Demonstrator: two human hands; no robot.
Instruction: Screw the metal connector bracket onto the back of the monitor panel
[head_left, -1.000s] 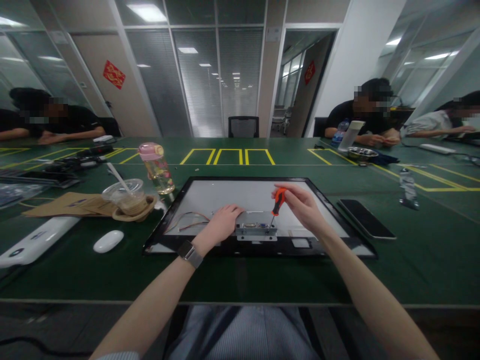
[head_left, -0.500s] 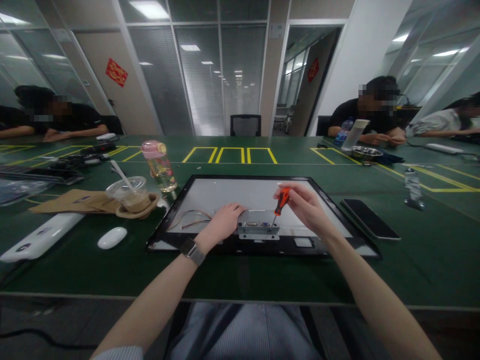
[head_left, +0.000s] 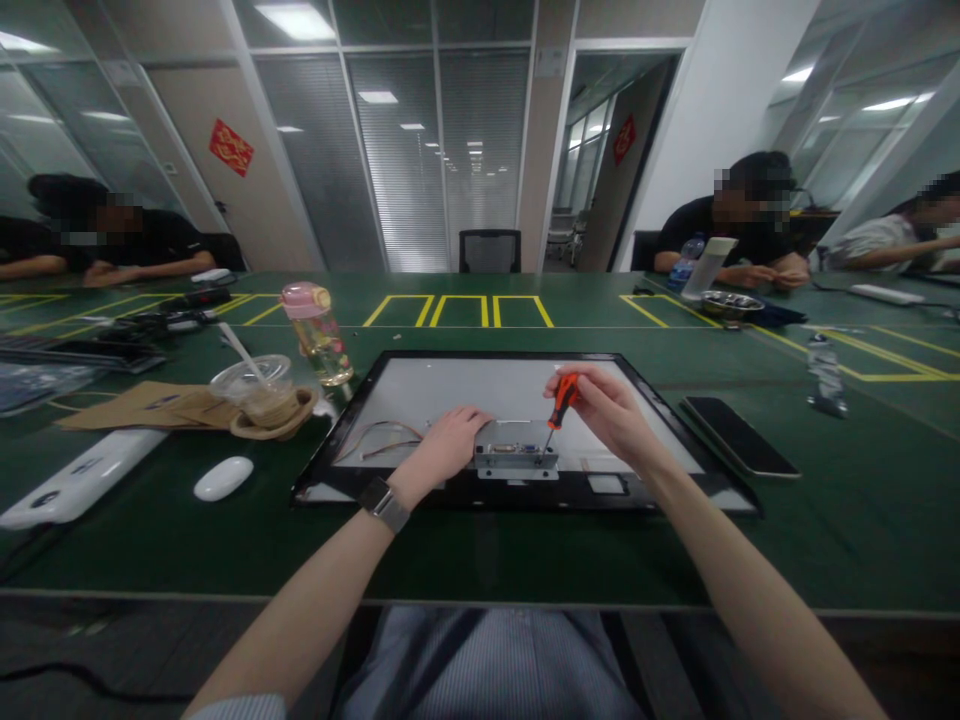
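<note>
Screwdriver (head_left: 561,398), orange-handled, is gripped upright in the fingers of the right hand (head_left: 607,410), its tip set on the metal connector bracket (head_left: 516,459). The bracket is mounted on a flat display panel (head_left: 517,385) laid near the front edge of the green tabletop (head_left: 825,500). The left hand (head_left: 446,445) is laid flat, fingers released, beside the bracket. A phone (head_left: 739,436) lies right of the panel, a white mouse (head_left: 222,477) left.

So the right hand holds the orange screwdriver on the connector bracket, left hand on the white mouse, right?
Not the mouse: the head view shows the left hand resting on the monitor's back panel beside the bracket. The mouse lies apart, untouched.
</note>
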